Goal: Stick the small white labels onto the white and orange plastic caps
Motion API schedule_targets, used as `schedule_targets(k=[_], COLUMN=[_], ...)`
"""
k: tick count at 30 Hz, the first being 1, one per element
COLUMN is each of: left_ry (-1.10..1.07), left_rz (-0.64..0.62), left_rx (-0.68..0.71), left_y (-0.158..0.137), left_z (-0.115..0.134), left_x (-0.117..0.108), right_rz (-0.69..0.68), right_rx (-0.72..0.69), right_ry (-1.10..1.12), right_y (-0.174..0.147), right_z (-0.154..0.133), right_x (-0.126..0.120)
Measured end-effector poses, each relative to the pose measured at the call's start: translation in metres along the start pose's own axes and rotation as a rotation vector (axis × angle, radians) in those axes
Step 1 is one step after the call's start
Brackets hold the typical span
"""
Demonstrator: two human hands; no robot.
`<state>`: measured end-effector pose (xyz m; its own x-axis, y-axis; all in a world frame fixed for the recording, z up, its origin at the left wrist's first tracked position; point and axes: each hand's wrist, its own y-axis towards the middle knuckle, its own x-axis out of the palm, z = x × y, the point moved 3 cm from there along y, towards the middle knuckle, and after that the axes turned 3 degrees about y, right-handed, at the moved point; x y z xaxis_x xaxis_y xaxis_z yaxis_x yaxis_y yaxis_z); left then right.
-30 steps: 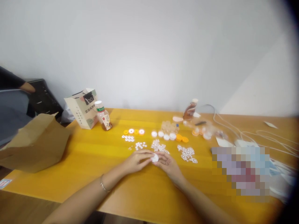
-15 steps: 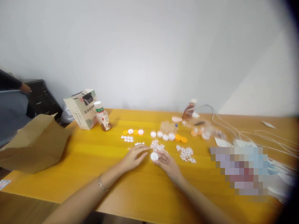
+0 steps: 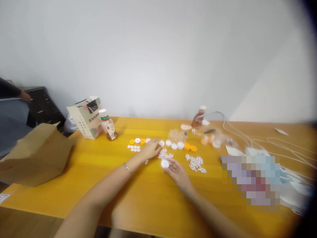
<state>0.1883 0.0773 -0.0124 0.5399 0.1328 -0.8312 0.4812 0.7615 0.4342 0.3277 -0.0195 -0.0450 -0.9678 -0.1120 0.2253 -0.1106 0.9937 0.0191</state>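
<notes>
My right hand (image 3: 177,172) pinches a small white round disc (image 3: 164,163) between thumb and fingers, a little above the table. My left hand (image 3: 151,149) reaches forward with fingers stretched out, slightly bent, blurred at the tips. Its fingertips are at the left end of a row of discs, beside a white disc (image 3: 161,143); whether they touch it I cannot make out. White perforated pieces (image 3: 164,154) lie between my hands, and a second pile of them (image 3: 196,162) lies right of my right hand. My left hand partly covers a white disc in the left row.
Orange discs (image 3: 190,147) continue the row. Clear blocks (image 3: 177,136) and a brown bottle (image 3: 198,117) stand behind. At left are small white caps (image 3: 134,148), a drink bottle (image 3: 108,125), a paper bag (image 3: 85,119) and an open cardboard box (image 3: 37,153). Cables (image 3: 277,145) cross the right side.
My left hand has moved forward and right, from beside the held disc to the row of discs. My right hand keeps its white disc, almost in the same place.
</notes>
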Motion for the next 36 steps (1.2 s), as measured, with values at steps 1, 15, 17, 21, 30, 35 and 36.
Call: schedule_targets(k=[1,15,17,21,30,35,36], left_ry=[0.001,0.028,0.077,0.100,-0.106,-0.816,-0.907], left_rz=[0.001,-0.166,-0.226,-0.248,-0.159,-0.127,-0.145], left_rx=[-0.002,0.437,0.447,0.395,0.284,0.007,-0.031], left_y=[0.006,0.068,0.079,0.088,0.081,0.040,0.028], left_z=[-0.002,0.063,0.072,0.081,0.075,0.049,0.043], left_x=[0.005,0.042,0.054,0.069,0.045,0.002,-0.006], right_rz=[0.002,-0.068,-0.077,-0.078,-0.088,-0.074,-0.069], right_rx=[0.001,0.018,0.019,0.019,0.038,0.035,0.029], right_ry=[-0.006,-0.007,0.000,0.021,-0.014,-0.030,-0.028], right_y=[0.000,0.000,-0.001,0.000,-0.003,-0.004,-0.004], right_z=[-0.001,0.004,0.004,0.005,0.003,0.002,0.002], right_x=[0.000,0.005,0.005,0.006,0.006,0.006,0.006])
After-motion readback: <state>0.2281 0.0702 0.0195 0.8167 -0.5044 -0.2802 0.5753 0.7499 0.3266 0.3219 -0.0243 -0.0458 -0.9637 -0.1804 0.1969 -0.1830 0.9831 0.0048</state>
